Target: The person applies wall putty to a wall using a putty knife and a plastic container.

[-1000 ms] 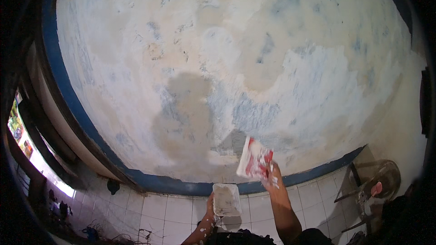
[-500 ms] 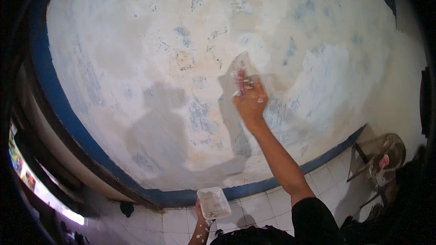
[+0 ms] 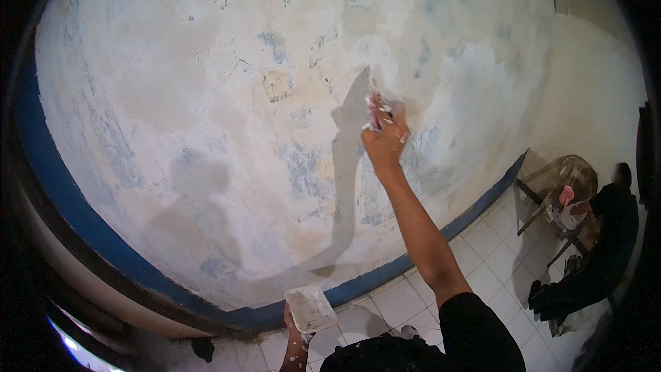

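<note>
My right hand is raised high against a patchy white and blue wall, gripping a putty knife with a reddish handle whose blade lies edge-on against the plaster. My arm casts a long shadow down the wall to its left. My left hand is low near my body and holds a flat white board smeared with putty.
A blue painted band runs along the wall's foot above a white tiled floor. At the right a person in dark clothes sits by a wooden stool. A small dark object lies on the floor at lower left.
My right hand with the putty knife rose from low near the board up the wall and then further right. The left hand with the board stayed low.
</note>
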Demonstrator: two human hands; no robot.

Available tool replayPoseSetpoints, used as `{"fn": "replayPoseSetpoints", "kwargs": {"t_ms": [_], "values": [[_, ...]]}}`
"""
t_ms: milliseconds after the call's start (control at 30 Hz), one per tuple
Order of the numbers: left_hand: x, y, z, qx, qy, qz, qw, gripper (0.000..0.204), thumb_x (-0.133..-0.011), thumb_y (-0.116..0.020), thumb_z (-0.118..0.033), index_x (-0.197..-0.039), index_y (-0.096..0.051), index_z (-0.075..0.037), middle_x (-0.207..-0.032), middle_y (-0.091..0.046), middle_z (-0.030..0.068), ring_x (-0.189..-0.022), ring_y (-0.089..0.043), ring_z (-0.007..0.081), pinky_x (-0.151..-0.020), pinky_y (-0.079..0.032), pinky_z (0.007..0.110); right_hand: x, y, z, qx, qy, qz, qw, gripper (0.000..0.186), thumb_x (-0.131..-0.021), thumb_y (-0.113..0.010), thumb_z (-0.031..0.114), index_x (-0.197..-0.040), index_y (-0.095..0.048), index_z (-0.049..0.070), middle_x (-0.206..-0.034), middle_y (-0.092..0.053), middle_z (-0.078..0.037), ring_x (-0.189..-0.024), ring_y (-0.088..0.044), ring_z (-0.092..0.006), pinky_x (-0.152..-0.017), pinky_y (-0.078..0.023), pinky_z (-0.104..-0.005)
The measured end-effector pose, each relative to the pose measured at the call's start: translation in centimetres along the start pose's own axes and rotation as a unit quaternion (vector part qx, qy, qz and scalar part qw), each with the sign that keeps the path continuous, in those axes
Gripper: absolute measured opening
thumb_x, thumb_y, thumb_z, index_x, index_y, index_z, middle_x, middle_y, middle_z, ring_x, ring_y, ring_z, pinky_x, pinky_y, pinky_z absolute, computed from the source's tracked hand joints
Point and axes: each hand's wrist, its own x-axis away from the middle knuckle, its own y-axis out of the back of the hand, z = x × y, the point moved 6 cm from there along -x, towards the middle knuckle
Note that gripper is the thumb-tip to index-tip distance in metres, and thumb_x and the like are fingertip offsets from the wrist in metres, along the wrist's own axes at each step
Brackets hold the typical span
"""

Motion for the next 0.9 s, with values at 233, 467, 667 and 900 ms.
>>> {"fn": "replayPoseSetpoints", "kwargs": {"t_ms": [233,467,667,900], "values": [[-0.7,2.0,-0.2,-0.011,-0.021,-0.016,1.000,0.063,-0.080,-0.045,-0.052,-0.126,-0.046,-0.010,-0.122,-0.051,0.0150,-0.107,-0.051,0.0359,-0.092,-0.040,0.051,5.7,-3.4,7.9,-0.126,0.031,0.049,0.990,0.034,-0.058,-0.064,0.001,-0.093,-0.064,0.000,-0.083,-0.061,-0.014,-0.070,-0.060,-0.0260,-0.060,-0.048,-0.0341],[1.2,1.4,-0.9,-0.022,-0.025,0.032,0.999,0.064,-0.080,-0.045,-0.053,-0.125,-0.046,-0.009,-0.121,-0.051,0.0156,-0.108,-0.050,0.0350,-0.093,-0.040,0.051,-2.3,2.5,1.1,-0.062,-0.044,-0.039,0.996,0.020,-0.074,-0.055,0.007,-0.089,-0.064,-0.003,-0.081,-0.064,-0.017,-0.067,-0.062,-0.0296,-0.058,-0.048,-0.0333],[2.7,3.1,-2.6,0.027,-0.058,0.000,0.998,0.063,-0.082,-0.046,-0.051,-0.126,-0.043,-0.007,-0.121,-0.051,0.0161,-0.105,-0.052,0.0367,-0.087,-0.043,0.053,4.4,-2.2,9.6,-0.171,0.105,-0.012,0.980,0.029,-0.068,-0.057,-0.001,-0.095,-0.067,0.000,-0.076,-0.058,-0.015,-0.056,-0.056,-0.0256,-0.052,-0.046,-0.0311],[2.2,3.9,-4.8,0.023,-0.076,-0.012,0.997,0.063,-0.081,-0.048,-0.051,-0.126,-0.043,-0.006,-0.120,-0.052,0.0161,-0.104,-0.053,0.0368,-0.088,-0.043,0.053,0.8,0.2,7.8,-0.193,-0.058,-0.082,0.976,0.025,-0.066,-0.061,0.003,-0.091,-0.066,0.001,-0.076,-0.062,-0.015,-0.068,-0.060,-0.0310,-0.060,-0.048,-0.0367]]}}
